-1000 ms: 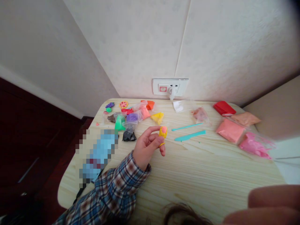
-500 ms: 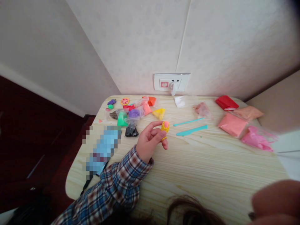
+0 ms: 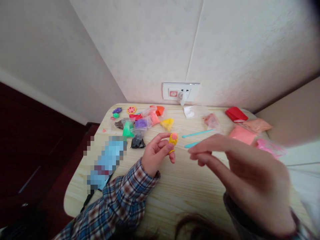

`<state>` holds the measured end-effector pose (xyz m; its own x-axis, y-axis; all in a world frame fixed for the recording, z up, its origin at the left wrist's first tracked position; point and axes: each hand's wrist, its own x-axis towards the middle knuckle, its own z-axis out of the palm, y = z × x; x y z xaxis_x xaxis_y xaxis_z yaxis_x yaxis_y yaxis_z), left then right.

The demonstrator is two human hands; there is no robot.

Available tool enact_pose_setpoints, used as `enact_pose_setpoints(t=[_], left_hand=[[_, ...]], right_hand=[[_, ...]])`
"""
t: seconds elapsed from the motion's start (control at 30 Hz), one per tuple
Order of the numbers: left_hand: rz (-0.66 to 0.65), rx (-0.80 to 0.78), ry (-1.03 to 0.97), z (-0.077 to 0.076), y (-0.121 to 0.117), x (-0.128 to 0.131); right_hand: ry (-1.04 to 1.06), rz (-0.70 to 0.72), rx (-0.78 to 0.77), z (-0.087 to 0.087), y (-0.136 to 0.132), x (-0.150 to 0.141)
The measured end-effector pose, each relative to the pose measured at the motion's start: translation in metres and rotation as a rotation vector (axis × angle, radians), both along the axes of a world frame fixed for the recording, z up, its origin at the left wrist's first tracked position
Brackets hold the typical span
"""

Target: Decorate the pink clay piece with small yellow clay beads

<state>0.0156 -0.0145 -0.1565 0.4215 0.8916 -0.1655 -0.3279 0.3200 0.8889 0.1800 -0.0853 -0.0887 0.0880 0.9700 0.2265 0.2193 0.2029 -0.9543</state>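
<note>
My left hand [image 3: 157, 152] pinches a small yellow clay piece [image 3: 173, 138] with a bumpy surface and a pink patch at its top. A thin yellow strand hangs at its lower end by the fingers. My right hand [image 3: 246, 173] is up close to the camera, to the right of the clay piece and apart from it. Its thumb and fingertips are pressed together; whatever may be between them is too small to make out. Behind those fingertips lie a thin turquoise modelling tool [image 3: 196, 133] and a turquoise plastic knife [image 3: 192, 145], the knife mostly covered.
Several bags of coloured clay lie at the back, among them a black one [image 3: 137, 142] and a yellow one [image 3: 167, 124]. Clay grapes [image 3: 117, 110] and a round slice [image 3: 131, 110] sit back left. A blurred-out phone [image 3: 108, 161] lies left; more bags, one red [image 3: 236, 114], lie right.
My right hand has come in from the lower right corner towards the middle, its fingertips now together. My left hand keeps hold of the yellow clay piece. The view has shifted slightly.
</note>
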Motion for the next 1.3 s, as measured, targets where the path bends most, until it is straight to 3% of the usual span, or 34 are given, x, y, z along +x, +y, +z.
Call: enact_pose_setpoints(t=[0.13,0.3,0.57,0.77,1.3], left_hand=[[-0.064,-0.018,-0.022,0.003,-0.003,0.001],[-0.2,-0.058,-0.053,0.009,-0.007,0.002],[-0.274,-0.115,-0.081,0.007,-0.008,0.0],[-0.27,-0.141,-0.079,0.006,-0.006,-0.001],[-0.297,-0.157,-0.098,0.001,-0.006,-0.002]], right_hand=[[0.066,-0.037,0.069,-0.022,0.029,0.01],[0.254,0.042,-0.002,-0.045,0.032,0.009],[0.331,0.153,-0.075,-0.051,0.028,0.006],[0.4,0.097,-0.136,-0.057,0.028,0.005],[0.42,0.136,-0.182,-0.054,0.031,0.002]])
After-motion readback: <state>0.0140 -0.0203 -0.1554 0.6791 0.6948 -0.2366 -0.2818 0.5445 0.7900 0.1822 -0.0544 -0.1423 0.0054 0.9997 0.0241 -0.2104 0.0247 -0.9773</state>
